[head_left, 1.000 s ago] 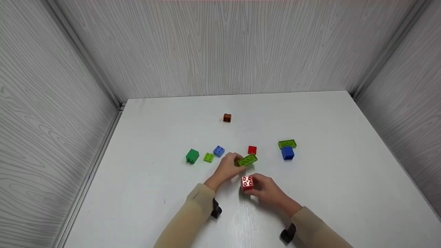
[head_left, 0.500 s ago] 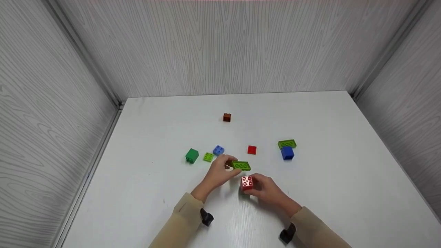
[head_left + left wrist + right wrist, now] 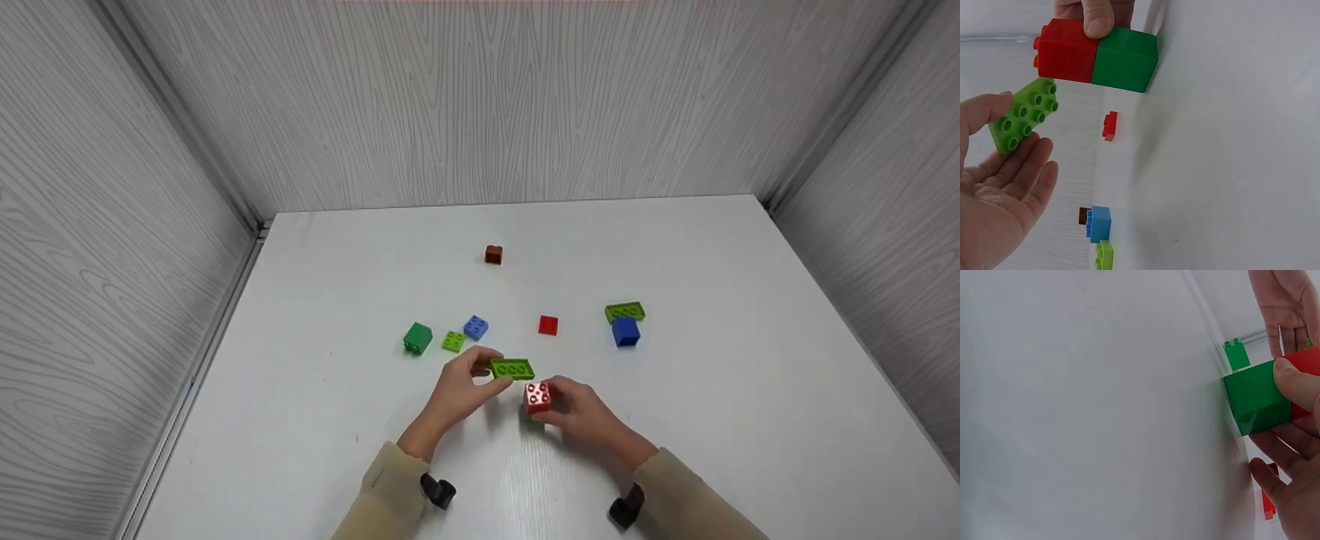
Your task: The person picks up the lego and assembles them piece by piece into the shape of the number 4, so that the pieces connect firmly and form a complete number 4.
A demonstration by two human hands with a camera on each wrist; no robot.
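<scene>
My left hand pinches a lime green building plate between thumb and fingers. The plate's hollow underside faces the head camera, while its studs show in the left wrist view. My right hand grips a stack of two bricks: a red brick, studs up, on a green brick. Most of the green brick is hidden in the head view. Just left of the red brick and farther from me, the plate is held apart from it in the head view.
Loose on the white table lie a green brick, a small lime plate, a light blue brick, a red piece, a brown brick, and a dark blue brick touching another lime plate. Wood-grain panels surround it.
The left hand has drawn the lime plate left and nearer to me, turning it from slanted to nearly level across the view. My right hand and its stack have stayed put.
</scene>
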